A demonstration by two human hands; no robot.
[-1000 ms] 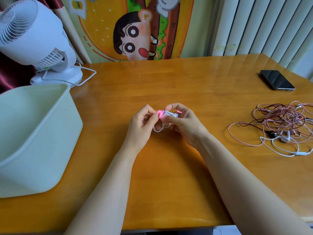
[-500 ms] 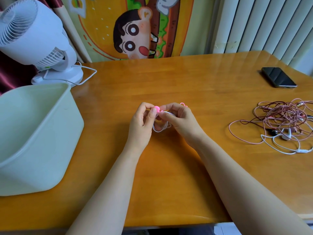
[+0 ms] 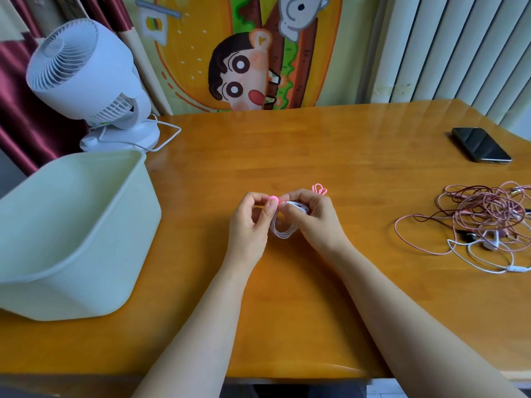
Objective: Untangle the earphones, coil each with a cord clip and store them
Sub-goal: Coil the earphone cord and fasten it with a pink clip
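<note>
Stretched wider now, the cord clip [image 3: 273, 200] runs left-right over the earphones coil [image 3: 283, 231]. The left hand [image 3: 249, 224] pinches its knob; the right hand [image 3: 314, 218] grips the coil.

Frame left, on table [image 3: 316, 156]: bin [image 3: 86, 254], fan [image 3: 86, 73] behind. Centre: coiled earphone [image 3: 283, 232], cord clip [image 3: 273, 200] between left hand [image 3: 248, 222], right hand [image 3: 313, 216]. Right: tangled earphones [image 3: 485, 214], phone [image 3: 480, 145] above.
</note>
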